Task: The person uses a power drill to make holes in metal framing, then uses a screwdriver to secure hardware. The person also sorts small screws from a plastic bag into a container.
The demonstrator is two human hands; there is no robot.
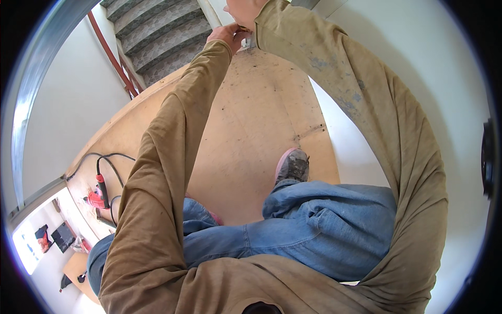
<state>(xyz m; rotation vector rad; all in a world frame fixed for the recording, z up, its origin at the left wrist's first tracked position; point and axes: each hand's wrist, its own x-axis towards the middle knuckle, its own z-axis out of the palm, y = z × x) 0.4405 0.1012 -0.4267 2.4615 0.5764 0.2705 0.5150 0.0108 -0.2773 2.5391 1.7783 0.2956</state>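
A small pale piece (247,42) is seen at 12 o'clock, at the far end of the brown board (256,110), just below the fingers and close to the right cuff (257,35). The two hands are brought close together there. The left hand (224,34) is reached up from 7 o'clock on a nearly straight arm, its fingers bent toward 3 o'clock; whether the piece is gripped cannot be told. The right hand (243,8) is set above it, cut by the upper edge, its grip also hidden; its arm is bowed widely through 3 o'clock. The piece's direction and long axis cannot be made out. A red drill (95,199) is laid toward 9 o'clock.
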